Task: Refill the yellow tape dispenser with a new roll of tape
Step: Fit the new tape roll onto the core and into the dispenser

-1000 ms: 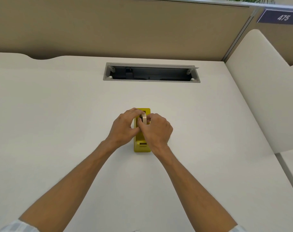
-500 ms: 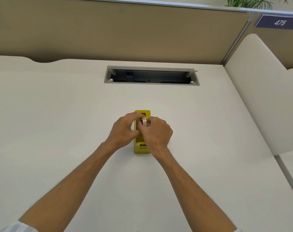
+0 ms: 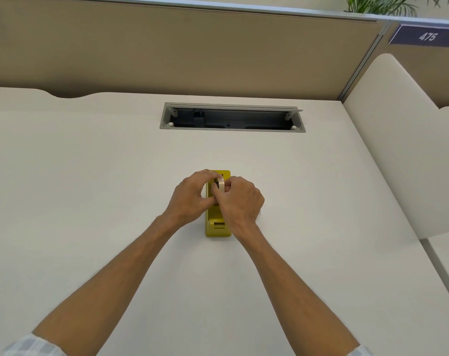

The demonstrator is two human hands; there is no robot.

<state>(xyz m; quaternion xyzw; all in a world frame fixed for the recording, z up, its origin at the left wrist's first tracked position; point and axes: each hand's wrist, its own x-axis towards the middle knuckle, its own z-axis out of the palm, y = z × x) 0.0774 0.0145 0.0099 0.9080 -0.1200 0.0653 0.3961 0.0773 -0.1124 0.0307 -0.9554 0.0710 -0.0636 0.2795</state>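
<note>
The yellow tape dispenser [image 3: 216, 227] stands on the white desk [image 3: 90, 188], its cutter end toward me. A pale roll of tape [image 3: 220, 185] stands on edge over the dispenser's well. My left hand [image 3: 191, 197] curls round the roll from the left, fingertips on its top. From the right, my right hand [image 3: 240, 201] pinches the same roll, thumb against its near side. The hands cover the dispenser's middle, so how deep the roll sits is hidden.
An open grey cable tray [image 3: 232, 117] is set into the desk behind the dispenser. A tan partition [image 3: 192, 47] closes the back. A cream divider panel [image 3: 403, 150] rises at the right. A sign reading 475 [image 3: 427, 36] hangs at the top right.
Both hands stay on the roll over the dispenser, barely shifting. The view has tilted slightly, so everything sits a little lower in frame.
</note>
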